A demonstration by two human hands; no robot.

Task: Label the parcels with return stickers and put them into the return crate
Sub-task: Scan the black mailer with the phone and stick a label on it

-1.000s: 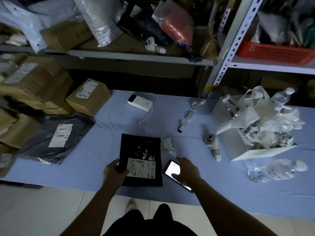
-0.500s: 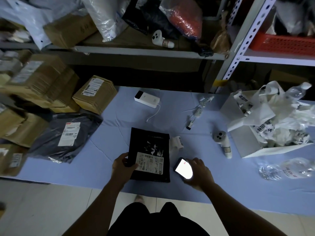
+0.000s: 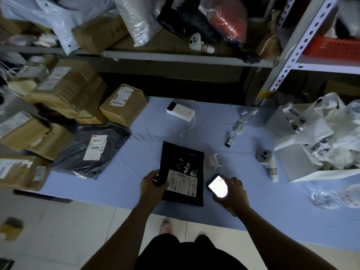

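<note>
From the head view I see cardboard boxes [image 3: 124, 106] and a grey mailer [image 3: 91, 152] at the far left of the blue surface [image 3: 253, 211]. My left hand [image 3: 153, 187] grips the black parcel's [image 3: 183, 172] left edge near the front; my right hand [image 3: 232, 193] holds a lit phone [image 3: 217, 187] just beside it. A sticker roll [image 3: 215, 161] lies behind, a white box [image 3: 296, 160] far right.

You are standing in a dim storeroom, looking down at a bench [image 3: 243, 137] draped in pale blue cloth. Pale floor tiles [image 3: 81, 236] are showing along the bottom of the frame. A metal shelf [image 3: 175, 58] is running across the top, and a white perforated upright [image 3: 296, 45] is rising at upper right.
</note>
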